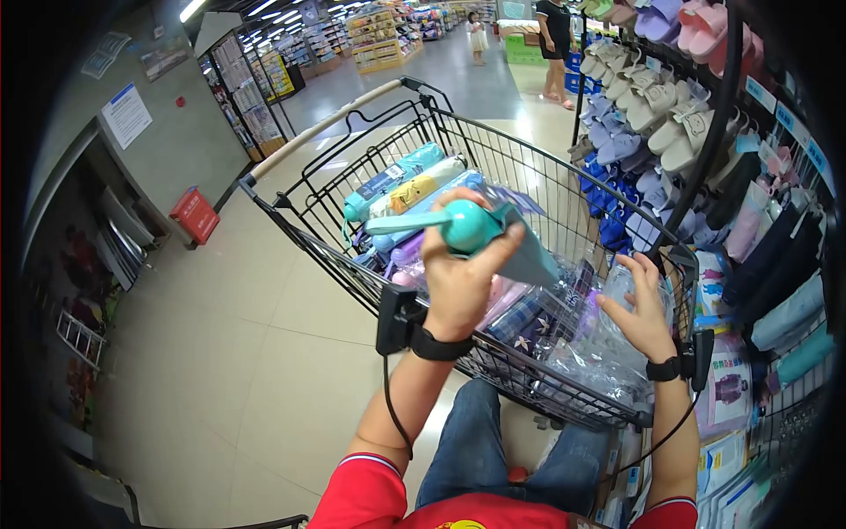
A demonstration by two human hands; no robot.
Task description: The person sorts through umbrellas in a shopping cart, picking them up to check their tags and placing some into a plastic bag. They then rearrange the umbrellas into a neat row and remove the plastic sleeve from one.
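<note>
My left hand [463, 282] is closed around a folded teal umbrella [467, 227] near its round handle, with the wrist strap sticking out to the left. The umbrella is held above a black wire shopping cart [328, 130] and looks slightly blurred. Over the right part of the cart, my right hand [643, 313] has its fingers apart and holds nothing. Below that hand lie crumpled clear plastic wrappers [599, 370]. Several folded umbrellas [421, 189] fill the cart's left side, and a dark plaid one [515, 317] lies nearer the middle.
Slippers [674, 115] hang in rows on a rack to the right, with hanging umbrellas [800, 309] and packaged goods [730, 383] beyond the cart's end. A red box [195, 217] stands by the left wall. Two people are in the background, one [557, 40] near the rack.
</note>
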